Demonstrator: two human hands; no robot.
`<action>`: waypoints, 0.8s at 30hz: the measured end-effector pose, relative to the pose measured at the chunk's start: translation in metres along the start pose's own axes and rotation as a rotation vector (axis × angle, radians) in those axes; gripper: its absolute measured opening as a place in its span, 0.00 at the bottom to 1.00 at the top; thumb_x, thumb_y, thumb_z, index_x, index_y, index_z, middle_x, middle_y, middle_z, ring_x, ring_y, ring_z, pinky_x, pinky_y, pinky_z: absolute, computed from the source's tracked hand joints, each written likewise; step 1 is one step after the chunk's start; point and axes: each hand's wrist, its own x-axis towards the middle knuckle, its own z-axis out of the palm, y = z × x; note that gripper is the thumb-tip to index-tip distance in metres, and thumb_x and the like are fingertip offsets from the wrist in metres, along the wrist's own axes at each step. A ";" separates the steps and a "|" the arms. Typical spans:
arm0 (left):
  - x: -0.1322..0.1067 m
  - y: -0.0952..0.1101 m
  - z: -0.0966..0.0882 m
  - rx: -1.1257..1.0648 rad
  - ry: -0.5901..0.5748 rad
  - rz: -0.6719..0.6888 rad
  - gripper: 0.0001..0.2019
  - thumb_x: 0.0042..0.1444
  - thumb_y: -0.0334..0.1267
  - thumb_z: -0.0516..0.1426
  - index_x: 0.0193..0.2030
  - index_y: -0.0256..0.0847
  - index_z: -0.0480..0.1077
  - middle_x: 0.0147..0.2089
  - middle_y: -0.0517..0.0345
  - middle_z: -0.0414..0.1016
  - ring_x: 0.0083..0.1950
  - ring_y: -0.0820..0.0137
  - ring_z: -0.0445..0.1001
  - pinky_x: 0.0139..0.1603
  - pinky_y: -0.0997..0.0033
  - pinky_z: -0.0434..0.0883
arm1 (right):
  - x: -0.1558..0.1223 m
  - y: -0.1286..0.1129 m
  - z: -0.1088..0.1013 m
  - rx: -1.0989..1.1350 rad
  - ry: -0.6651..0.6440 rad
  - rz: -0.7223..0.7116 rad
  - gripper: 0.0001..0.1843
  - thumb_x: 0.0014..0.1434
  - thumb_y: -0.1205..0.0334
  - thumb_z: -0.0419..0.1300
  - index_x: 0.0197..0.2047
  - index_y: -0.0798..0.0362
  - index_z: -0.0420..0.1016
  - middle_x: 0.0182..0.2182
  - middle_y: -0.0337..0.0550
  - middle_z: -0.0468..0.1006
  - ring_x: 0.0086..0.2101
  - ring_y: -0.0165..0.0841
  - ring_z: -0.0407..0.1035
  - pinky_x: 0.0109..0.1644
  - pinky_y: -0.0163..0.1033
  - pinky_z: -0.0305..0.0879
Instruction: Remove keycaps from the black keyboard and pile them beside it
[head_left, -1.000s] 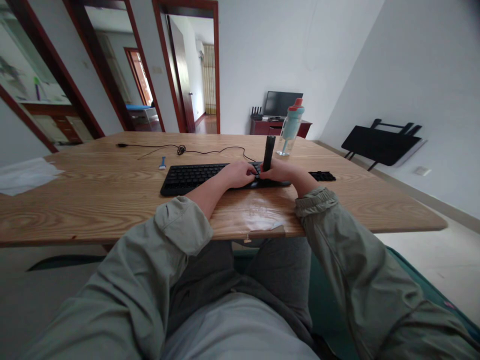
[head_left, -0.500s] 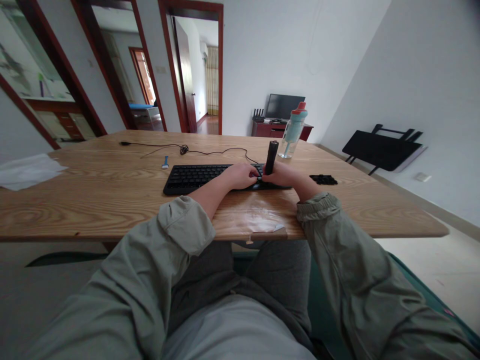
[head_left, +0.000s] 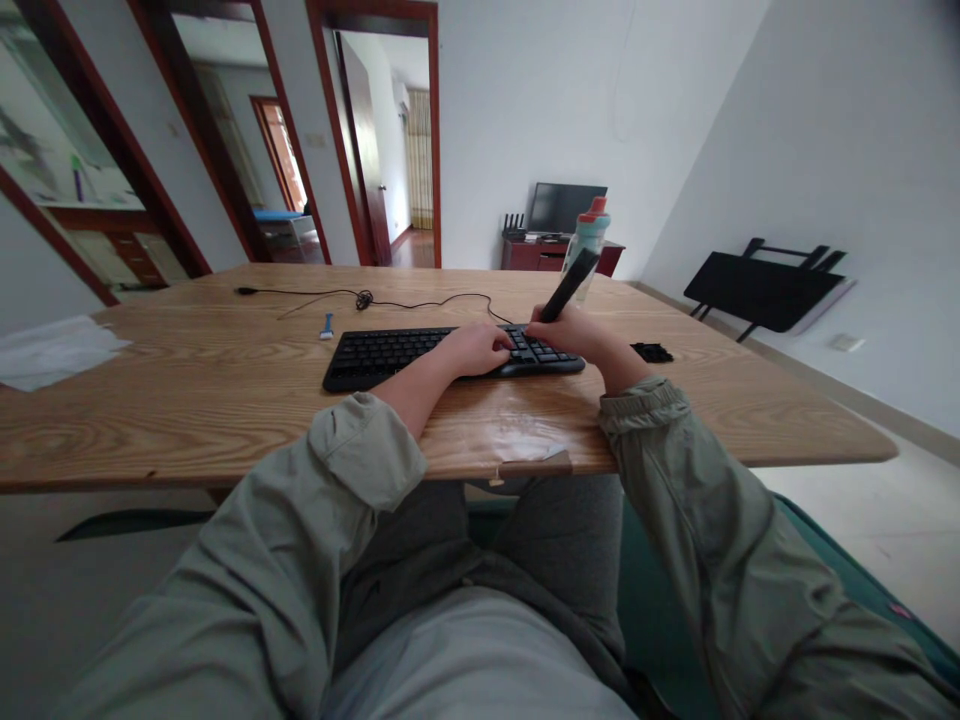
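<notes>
A black keyboard (head_left: 390, 352) lies on the wooden table in front of me. My left hand (head_left: 477, 348) rests over its right part with the fingers curled and the thumb tip toward the keys. What those fingers hold, if anything, is hidden. Over the number pad, my right hand (head_left: 570, 332) is closed round a thick black stick-shaped tool (head_left: 571, 284), which tilts up to the right. Its lower end is hidden by the hand, so I cannot tell its exact kind.
Small black pieces (head_left: 651, 352) lie in a heap right of the keyboard. A bottle (head_left: 586, 238) with a red top stands behind my right hand. A small blue and white brush-like item (head_left: 327, 326), a cable (head_left: 420, 306) and white sheeting (head_left: 56, 350) are on the table (head_left: 247, 420).
The black tool has gone from nearly upright to leaning right, and my right hand has lifted slightly. My left hand has shifted slightly left on the keyboard.
</notes>
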 end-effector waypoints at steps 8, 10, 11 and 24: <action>0.002 0.004 0.000 -0.270 0.210 0.035 0.16 0.61 0.48 0.63 0.46 0.37 0.82 0.36 0.55 0.82 0.37 0.67 0.75 0.39 0.69 0.70 | -0.005 -0.012 0.016 0.433 0.052 0.056 0.15 0.55 0.51 0.61 0.28 0.48 0.60 0.21 0.33 0.59 0.21 0.28 0.52 0.25 0.36 0.49; 0.002 0.003 0.001 -0.313 0.258 0.027 0.17 0.63 0.50 0.61 0.40 0.36 0.82 0.33 0.56 0.80 0.35 0.68 0.73 0.37 0.69 0.68 | -0.005 -0.013 0.021 0.474 0.047 0.069 0.17 0.54 0.48 0.63 0.29 0.48 0.61 0.21 0.33 0.58 0.21 0.28 0.52 0.24 0.36 0.47; 0.002 0.003 0.001 -0.328 0.278 0.017 0.17 0.63 0.50 0.61 0.39 0.36 0.82 0.32 0.56 0.80 0.34 0.68 0.72 0.36 0.69 0.67 | -0.005 -0.014 0.022 0.486 0.047 0.078 0.18 0.54 0.46 0.63 0.29 0.47 0.61 0.21 0.33 0.58 0.21 0.28 0.52 0.24 0.36 0.47; 0.004 -0.004 0.002 -0.447 0.418 0.009 0.19 0.61 0.53 0.63 0.41 0.35 0.82 0.33 0.55 0.79 0.34 0.69 0.72 0.35 0.70 0.66 | -0.005 -0.017 0.024 0.871 0.007 0.136 0.26 0.56 0.33 0.64 0.37 0.49 0.72 0.25 0.35 0.66 0.20 0.26 0.51 0.22 0.35 0.43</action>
